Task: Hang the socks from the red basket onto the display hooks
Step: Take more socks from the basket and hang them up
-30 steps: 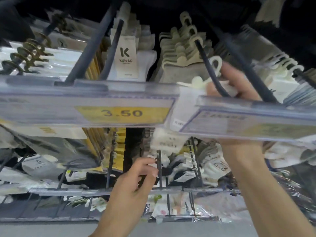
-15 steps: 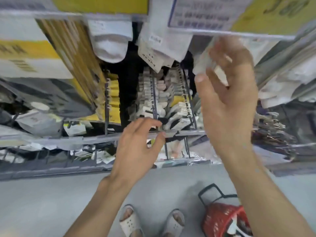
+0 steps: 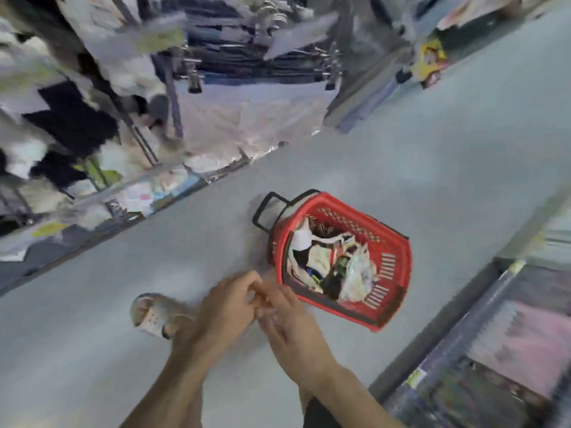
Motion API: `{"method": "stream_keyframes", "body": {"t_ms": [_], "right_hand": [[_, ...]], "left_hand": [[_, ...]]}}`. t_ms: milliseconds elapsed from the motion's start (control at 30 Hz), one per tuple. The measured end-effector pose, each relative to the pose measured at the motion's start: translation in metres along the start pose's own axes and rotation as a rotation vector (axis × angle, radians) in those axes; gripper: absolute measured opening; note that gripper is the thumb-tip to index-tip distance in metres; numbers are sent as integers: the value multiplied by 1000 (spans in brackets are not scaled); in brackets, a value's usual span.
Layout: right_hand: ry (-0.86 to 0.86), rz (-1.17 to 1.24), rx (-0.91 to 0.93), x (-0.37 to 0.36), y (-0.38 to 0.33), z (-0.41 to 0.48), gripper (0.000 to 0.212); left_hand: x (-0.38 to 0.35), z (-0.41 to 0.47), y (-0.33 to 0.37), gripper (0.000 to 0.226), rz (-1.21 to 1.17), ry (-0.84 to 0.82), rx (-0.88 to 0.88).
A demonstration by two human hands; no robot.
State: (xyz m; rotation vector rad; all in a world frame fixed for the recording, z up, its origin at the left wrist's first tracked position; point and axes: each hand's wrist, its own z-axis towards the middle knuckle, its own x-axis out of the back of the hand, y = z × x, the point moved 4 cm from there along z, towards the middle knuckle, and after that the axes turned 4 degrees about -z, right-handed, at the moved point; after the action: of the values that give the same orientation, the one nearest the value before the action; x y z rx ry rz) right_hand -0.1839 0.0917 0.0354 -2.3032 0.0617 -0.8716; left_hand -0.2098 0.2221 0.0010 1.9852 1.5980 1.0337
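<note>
The red basket [image 3: 390,239] stands on the grey floor right of centre, its black handles folded out, with several packaged socks [image 3: 333,261] piled inside. My left hand [image 3: 225,310] and my right hand [image 3: 289,322] are low in front of me, just left of the basket, their fingers touching each other. Neither hand holds anything. The sock display rack [image 3: 129,97] with its hooks runs along the upper left, blurred by motion.
My sandalled foot [image 3: 154,315] is on the floor left of the hands. A second shelf unit [image 3: 494,350] lines the lower right. Open grey floor [image 3: 432,143] stretches between the two racks beyond the basket.
The view has swung down from the hooks to the floor and basket. My right hand has left the upper hook and both hands have dropped and come together near the basket.
</note>
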Motion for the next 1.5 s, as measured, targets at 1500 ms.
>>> {"method": "stream_keyframes", "body": {"t_ms": [1500], "right_hand": [[328, 869, -889, -10, 471, 79, 68]], "left_hand": [[-359, 291, 21, 73, 533, -256, 158]]}}
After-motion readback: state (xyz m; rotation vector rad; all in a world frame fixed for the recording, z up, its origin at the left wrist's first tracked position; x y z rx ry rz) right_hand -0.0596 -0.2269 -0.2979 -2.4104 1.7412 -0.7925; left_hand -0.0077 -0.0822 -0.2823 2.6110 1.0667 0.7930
